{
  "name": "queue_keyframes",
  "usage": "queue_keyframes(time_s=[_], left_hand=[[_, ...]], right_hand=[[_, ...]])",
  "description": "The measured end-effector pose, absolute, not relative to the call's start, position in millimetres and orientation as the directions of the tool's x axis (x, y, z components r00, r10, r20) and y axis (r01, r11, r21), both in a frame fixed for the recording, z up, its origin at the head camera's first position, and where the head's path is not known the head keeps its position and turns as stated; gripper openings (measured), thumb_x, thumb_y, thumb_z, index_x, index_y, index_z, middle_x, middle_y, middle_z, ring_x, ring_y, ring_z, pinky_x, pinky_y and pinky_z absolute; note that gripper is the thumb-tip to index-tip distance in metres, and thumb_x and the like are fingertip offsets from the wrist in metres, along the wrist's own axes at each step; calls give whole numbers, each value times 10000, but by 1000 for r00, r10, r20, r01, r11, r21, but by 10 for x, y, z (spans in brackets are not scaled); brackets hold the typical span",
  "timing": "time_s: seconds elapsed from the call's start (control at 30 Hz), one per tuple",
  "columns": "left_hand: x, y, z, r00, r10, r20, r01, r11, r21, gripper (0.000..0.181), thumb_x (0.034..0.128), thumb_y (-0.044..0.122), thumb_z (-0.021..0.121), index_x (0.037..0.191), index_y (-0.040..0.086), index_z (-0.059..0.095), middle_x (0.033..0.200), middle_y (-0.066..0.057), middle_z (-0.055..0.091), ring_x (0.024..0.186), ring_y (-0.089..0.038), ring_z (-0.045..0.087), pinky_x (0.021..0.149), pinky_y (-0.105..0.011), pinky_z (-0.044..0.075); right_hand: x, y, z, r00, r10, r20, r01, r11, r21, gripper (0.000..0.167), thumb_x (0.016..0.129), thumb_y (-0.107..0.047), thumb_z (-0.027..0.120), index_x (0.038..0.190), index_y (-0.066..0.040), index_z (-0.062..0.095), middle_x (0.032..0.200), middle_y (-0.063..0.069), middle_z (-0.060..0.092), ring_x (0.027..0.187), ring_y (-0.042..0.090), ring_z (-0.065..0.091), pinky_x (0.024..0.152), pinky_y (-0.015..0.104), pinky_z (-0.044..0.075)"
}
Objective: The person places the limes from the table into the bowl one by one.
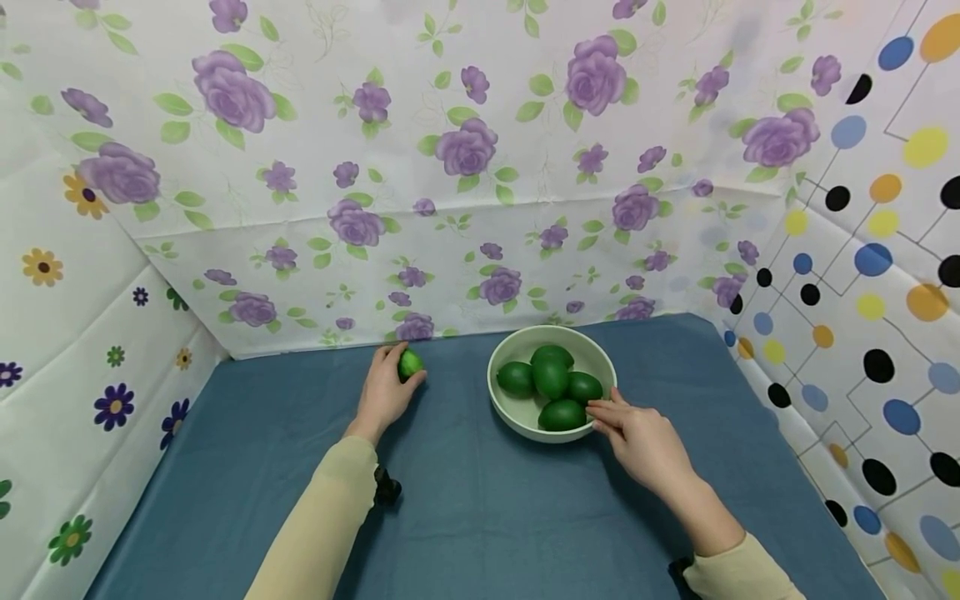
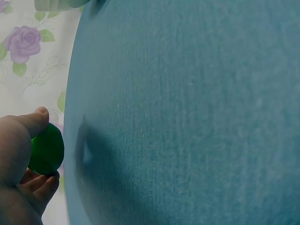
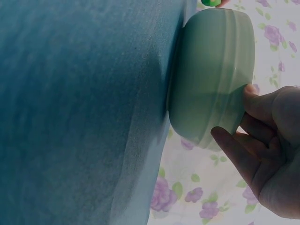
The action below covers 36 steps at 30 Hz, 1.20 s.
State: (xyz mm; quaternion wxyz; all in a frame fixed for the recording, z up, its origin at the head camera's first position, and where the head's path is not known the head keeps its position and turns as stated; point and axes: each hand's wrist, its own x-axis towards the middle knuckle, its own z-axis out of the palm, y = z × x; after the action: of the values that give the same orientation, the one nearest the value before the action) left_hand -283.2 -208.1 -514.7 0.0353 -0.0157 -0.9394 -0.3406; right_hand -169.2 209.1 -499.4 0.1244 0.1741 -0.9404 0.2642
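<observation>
My left hand (image 1: 385, 387) grips a green lime (image 1: 410, 364) near the back edge of the table, left of the bowl. Up close in the left wrist view, that lime (image 2: 48, 151) sits between the thumb and the fingers. A pale green bowl (image 1: 506, 402) stands upright to the right and contains several dark green limes (image 1: 551, 379). At the bowl's near right side, my right hand (image 1: 645, 442) holds the rim. In the right wrist view, the right hand (image 3: 276, 145) has its digits on the outer wall and rim of the bowl (image 3: 206, 79).
A blue cloth (image 1: 480, 517) covers the table. Behind it rises a white sheet with purple flowers (image 1: 468, 148). A daisy-patterned sheet (image 1: 45, 333) borders the left side, and a dotted sheet (image 1: 847, 333) borders the right.
</observation>
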Motion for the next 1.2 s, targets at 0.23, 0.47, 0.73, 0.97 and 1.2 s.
queue_keyframes(time_s=[0.23, 0.47, 0.73, 0.97, 1.2], left_hand=[[-2778, -2027, -5155, -994, 22, 104, 85, 758, 647, 726, 1049, 316, 740, 1651, 77, 410, 1580, -235, 400, 1369, -431, 511, 1050, -601, 486], [-2711, -1951, -5173, -990, 36, 137, 120, 725, 678, 717, 1045, 323, 747, 1637, 70, 431, 1576, -232, 419, 1357, -422, 521, 1033, -591, 495], [-2591, -1861, -5168, -982, 67, 178, 173, 702, 691, 696, 1036, 325, 758, 1615, 68, 469, 1561, -226, 445, 1327, -410, 544, 1006, -576, 507], [-2455, -1749, -5163, -973, 83, 214, 212, 682, 700, 702, 1023, 331, 775, 1607, 73, 484, 1545, -218, 470, 1327, -390, 555, 993, -550, 521], [-2304, -1642, -5143, -964, 87, 253, 249, 637, 729, 698, 1007, 320, 793, 1598, 85, 505, 1519, -198, 502, 1299, -370, 583, 1013, -533, 543]], right_hand=[[-1697, 2098, -5006, -910, -262, 321, -391, 797, -460, 307, 1017, -157, 764, 1319, -106, 785, 1345, 124, 726, 1325, 363, 633, 901, 578, 600], [-1695, 2097, -5006, -912, -258, 320, -387, 799, -460, 306, 1019, -162, 762, 1320, -111, 786, 1351, 122, 724, 1339, 360, 622, 909, 581, 596], [-1689, 2095, -5008, -914, -254, 316, -381, 801, -461, 309, 1019, -159, 762, 1323, -110, 785, 1355, 126, 721, 1344, 362, 617, 910, 587, 594], [-1687, 2090, -5011, -917, -249, 312, -376, 802, -465, 314, 1023, -164, 758, 1332, -114, 780, 1372, 134, 709, 1338, 365, 621, 895, 578, 602], [-1672, 2097, -5000, -917, -249, 312, -376, 802, -465, 315, 1022, -152, 757, 1334, -113, 779, 1369, 129, 712, 1343, 365, 616, 903, 586, 596]])
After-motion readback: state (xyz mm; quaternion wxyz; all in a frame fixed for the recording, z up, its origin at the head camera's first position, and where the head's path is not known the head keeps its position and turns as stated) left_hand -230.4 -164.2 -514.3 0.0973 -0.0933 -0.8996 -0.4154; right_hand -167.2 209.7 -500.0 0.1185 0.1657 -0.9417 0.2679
